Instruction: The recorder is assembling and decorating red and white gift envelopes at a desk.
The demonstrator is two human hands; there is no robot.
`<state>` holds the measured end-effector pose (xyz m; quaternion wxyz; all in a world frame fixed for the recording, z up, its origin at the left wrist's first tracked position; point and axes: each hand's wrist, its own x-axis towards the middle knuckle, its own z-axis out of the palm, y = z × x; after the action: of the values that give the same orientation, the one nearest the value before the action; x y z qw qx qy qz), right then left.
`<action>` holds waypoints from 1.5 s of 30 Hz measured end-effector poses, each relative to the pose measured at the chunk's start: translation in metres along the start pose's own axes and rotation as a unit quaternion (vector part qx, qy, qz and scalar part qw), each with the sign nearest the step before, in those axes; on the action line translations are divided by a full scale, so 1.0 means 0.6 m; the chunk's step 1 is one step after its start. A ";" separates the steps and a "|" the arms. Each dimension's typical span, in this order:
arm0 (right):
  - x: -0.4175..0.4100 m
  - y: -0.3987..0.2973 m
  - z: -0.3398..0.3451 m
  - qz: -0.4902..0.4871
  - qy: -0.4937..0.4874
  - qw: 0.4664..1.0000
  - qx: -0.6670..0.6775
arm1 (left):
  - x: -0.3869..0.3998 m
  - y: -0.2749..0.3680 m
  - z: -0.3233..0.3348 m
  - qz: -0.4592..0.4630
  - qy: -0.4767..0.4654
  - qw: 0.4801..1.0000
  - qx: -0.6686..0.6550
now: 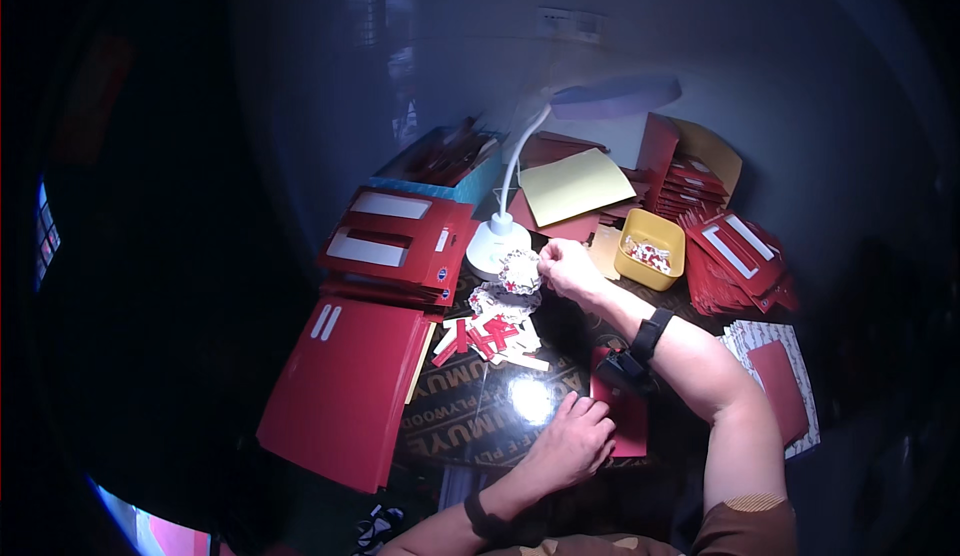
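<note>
My right hand (568, 267) reaches out past the middle of the table, its fingertips pinched at the edge of a round white paper piece with a scalloped rim and red marks (519, 271). Similar scalloped pieces (502, 301) lie just below it. Nearer to me, my left hand (574, 440) rests with bent fingers on the left edge of a red card or folder (628, 425); whether it grips the card is not clear. A loose heap of red and cream strips (491, 338) lies left of my hands.
A white desk lamp (499, 245) stands behind the scalloped pieces. Stacked red folders (345, 383) fill the left side. A yellow tub (651, 275) with small red and white pieces and more red folders (739, 252) stand right. A blue box (480, 181) is behind.
</note>
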<state>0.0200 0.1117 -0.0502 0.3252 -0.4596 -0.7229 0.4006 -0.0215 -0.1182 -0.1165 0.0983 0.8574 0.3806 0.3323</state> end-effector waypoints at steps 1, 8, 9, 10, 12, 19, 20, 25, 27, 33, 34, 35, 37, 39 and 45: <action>-0.010 -0.003 -0.015 -0.007 0.007 1.000 0.029 | 0.001 0.000 0.001 -0.002 0.010 1.000 -0.004; -0.156 -0.029 -0.137 -0.032 -0.053 0.997 0.035 | 0.009 -0.007 0.001 0.003 0.033 0.999 -0.042; -0.195 -0.046 -0.160 -0.003 -0.072 0.997 0.025 | 0.011 -0.003 -0.003 0.001 0.044 0.998 -0.048; -0.220 -0.041 -0.175 -0.002 -0.072 0.997 -0.008 | 0.016 0.000 -0.005 0.006 0.042 0.998 -0.045; -0.263 -0.019 -0.194 -0.061 -0.098 0.991 -0.061 | 0.013 -0.003 0.005 0.006 0.045 0.998 -0.045; -0.350 0.034 -0.155 -0.109 -0.157 0.976 -0.102 | 0.014 0.004 0.002 0.000 0.036 0.998 -0.051; -0.355 0.039 -0.146 -0.125 -0.151 0.976 -0.099 | 0.014 0.003 0.005 -0.001 0.038 0.999 -0.036; -0.379 0.068 -0.114 -0.136 -0.056 0.989 -0.036 | 0.007 -0.013 0.017 -0.005 0.053 0.998 -0.037; -0.400 0.078 -0.118 -0.067 0.002 0.997 -0.022 | 0.000 -0.020 0.021 -0.037 0.043 0.997 -0.050; -0.459 0.109 -0.100 -0.093 0.071 0.983 -0.143 | 0.006 -0.012 0.017 -0.070 0.056 0.992 -0.090; -0.464 0.107 -0.095 -0.094 0.088 0.983 -0.133 | 0.006 -0.010 0.016 -0.073 0.050 0.992 -0.089; -0.469 0.103 -0.091 -0.096 0.104 0.982 -0.123 | 0.006 -0.010 0.017 -0.073 0.049 0.992 -0.091; -0.476 0.080 -0.081 -0.051 0.121 0.991 -0.030 | 0.004 -0.014 0.018 -0.069 0.055 0.993 -0.080; -0.476 0.079 -0.085 -0.006 0.137 0.989 0.062 | 0.005 -0.010 0.013 -0.064 0.042 0.994 -0.080; -0.435 0.113 -0.162 0.039 0.208 0.945 0.251 | 0.011 0.000 0.009 -0.012 0.046 0.997 -0.068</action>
<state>0.2242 -0.0848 -0.0910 0.5569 -0.4643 -0.4967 0.4770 -0.0151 -0.1131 -0.1173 0.1431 0.8279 0.3712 0.3954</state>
